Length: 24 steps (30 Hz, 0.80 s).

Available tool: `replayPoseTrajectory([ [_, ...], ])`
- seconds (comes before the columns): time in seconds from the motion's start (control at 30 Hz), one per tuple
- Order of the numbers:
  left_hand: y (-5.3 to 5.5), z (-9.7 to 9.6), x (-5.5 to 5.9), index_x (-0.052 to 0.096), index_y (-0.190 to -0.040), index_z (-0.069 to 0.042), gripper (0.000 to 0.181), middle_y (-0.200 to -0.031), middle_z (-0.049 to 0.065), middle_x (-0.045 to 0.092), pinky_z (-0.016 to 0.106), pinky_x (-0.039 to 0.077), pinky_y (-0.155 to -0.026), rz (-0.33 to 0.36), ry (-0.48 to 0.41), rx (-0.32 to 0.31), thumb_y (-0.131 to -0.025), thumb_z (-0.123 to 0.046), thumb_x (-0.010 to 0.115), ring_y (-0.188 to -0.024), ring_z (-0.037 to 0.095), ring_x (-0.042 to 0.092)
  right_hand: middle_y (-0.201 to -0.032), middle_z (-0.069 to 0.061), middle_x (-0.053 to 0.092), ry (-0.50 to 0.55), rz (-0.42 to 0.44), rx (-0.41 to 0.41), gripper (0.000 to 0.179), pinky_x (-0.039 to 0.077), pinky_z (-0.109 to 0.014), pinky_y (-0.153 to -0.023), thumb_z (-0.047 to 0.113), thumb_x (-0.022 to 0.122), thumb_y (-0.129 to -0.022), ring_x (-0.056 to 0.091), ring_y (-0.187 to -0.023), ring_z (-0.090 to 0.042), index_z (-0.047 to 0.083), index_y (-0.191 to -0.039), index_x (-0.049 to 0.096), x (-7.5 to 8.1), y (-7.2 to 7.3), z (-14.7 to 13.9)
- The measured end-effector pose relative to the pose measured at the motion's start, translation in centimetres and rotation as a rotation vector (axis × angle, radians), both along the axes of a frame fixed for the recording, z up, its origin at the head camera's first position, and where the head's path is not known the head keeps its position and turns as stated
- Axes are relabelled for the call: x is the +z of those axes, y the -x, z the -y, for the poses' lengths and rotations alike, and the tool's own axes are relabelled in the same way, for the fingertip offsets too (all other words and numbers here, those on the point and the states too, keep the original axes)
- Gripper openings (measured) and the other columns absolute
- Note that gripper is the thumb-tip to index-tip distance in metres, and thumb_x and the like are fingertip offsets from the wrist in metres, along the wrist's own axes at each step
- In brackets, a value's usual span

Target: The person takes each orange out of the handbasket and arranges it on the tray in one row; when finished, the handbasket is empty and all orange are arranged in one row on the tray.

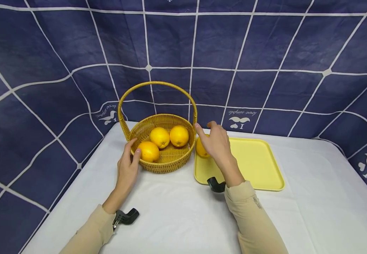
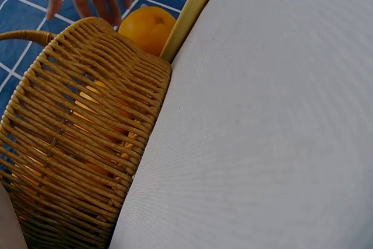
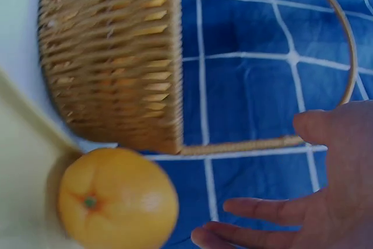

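A round wicker basket [image 1: 170,164] with a tall hoop handle [image 1: 158,83] stands at the back of the table. Inside it lie an orange [image 1: 149,151] at the front left, another orange [image 1: 159,137] in the middle and a third orange [image 1: 179,135] at the right. My left hand [image 1: 127,168] holds the basket's left rim, its thumb beside the front-left orange. To the basket's right, an orange [image 3: 116,199] sits on the yellow tray's left part. Above that orange is my right hand [image 1: 216,141], fingers spread; the right wrist view shows the hand [image 3: 344,185] apart from it.
The yellow tray [image 1: 256,162] lies right of the basket on a white tablecloth [image 1: 177,218]. A blue checked cloth [image 1: 266,42] hangs behind the table and along its sides. Dark camera mounts are worn on both wrists.
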<state>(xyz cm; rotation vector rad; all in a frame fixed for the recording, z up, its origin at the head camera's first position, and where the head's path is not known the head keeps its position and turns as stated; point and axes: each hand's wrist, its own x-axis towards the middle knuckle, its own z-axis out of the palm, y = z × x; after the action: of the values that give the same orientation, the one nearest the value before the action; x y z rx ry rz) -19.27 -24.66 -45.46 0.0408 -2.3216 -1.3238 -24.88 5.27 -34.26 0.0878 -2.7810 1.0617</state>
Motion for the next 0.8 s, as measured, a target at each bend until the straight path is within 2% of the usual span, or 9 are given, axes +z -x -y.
replayPoseTrajectory([
  [0.2, 0.0, 0.0, 0.1, 0.044, -0.159, -0.023, 0.048, -0.168, 0.002, 0.041, 0.052, 0.032, -0.128, -0.001, 0.003, 0.002, -0.113, -0.035, 0.047, -0.155, 0.027, 0.039, -0.135, -0.021, 0.065, 0.028, -0.075, 0.036, 0.074, 0.049, -0.054, -0.109, 0.065, 0.049, -0.103, 0.06, -0.125, -0.039, 0.001, -0.139, 0.061, 1.5, -1.6, 1.1],
  [0.33, 0.1, -0.1, 0.1, 0.043, -0.16, -0.022, 0.048, -0.169, 0.003, 0.04, 0.053, 0.031, -0.128, 0.003, 0.008, -0.003, -0.113, -0.034, 0.047, -0.155, 0.029, 0.038, -0.129, -0.019, 0.066, 0.037, -0.115, 0.057, 0.072, 0.051, -0.052, -0.104, 0.063, 0.05, -0.103, 0.061, -0.118, -0.037, 0.0, -0.135, 0.063, 1.6, -2.2, 1.7],
  [0.43, 0.1, -0.1, 0.1, 0.044, -0.159, -0.023, 0.048, -0.169, 0.003, 0.04, 0.054, 0.031, -0.128, 0.003, 0.007, -0.003, -0.113, -0.033, 0.047, -0.155, 0.03, 0.038, -0.122, -0.018, 0.067, 0.044, -0.148, 0.097, 0.068, 0.054, -0.05, -0.097, 0.061, 0.053, -0.103, 0.062, -0.109, -0.034, 0.0, -0.131, 0.065, 1.5, -2.4, 2.2],
  [0.57, 0.1, -0.2, 0.1, 0.044, -0.159, -0.023, 0.048, -0.168, 0.004, 0.041, 0.055, 0.03, -0.128, 0.001, 0.002, -0.002, -0.113, -0.033, 0.047, -0.155, 0.03, 0.038, -0.122, -0.016, 0.068, 0.046, -0.17, 0.203, 0.064, 0.054, -0.046, -0.092, 0.058, 0.057, -0.103, 0.063, -0.104, -0.032, 0.002, -0.132, 0.066, 1.1, -2.3, 3.1],
  [0.67, 0.0, -0.1, 0.1, 0.044, -0.159, -0.023, 0.048, -0.168, 0.004, 0.041, 0.055, 0.03, -0.128, 0.005, 0.004, 0.003, -0.113, -0.034, 0.047, -0.155, 0.031, 0.039, -0.128, -0.015, 0.068, 0.04, -0.156, 0.281, 0.065, 0.054, -0.046, -0.097, 0.059, 0.056, -0.103, 0.064, -0.111, -0.031, 0.004, -0.136, 0.065, 0.5, -2.2, 3.9],
  [0.8, 0.0, -0.2, 0.2, 0.044, -0.159, -0.023, 0.047, -0.168, 0.003, 0.042, 0.055, 0.03, -0.128, -0.001, 0.008, 0.007, -0.113, -0.033, 0.048, -0.155, 0.03, 0.039, -0.135, -0.015, 0.067, 0.04, -0.124, 0.341, 0.065, 0.053, -0.046, -0.103, 0.059, 0.055, -0.104, 0.064, -0.12, -0.033, 0.004, -0.137, 0.063, -0.3, -2.2, 4.8],
])
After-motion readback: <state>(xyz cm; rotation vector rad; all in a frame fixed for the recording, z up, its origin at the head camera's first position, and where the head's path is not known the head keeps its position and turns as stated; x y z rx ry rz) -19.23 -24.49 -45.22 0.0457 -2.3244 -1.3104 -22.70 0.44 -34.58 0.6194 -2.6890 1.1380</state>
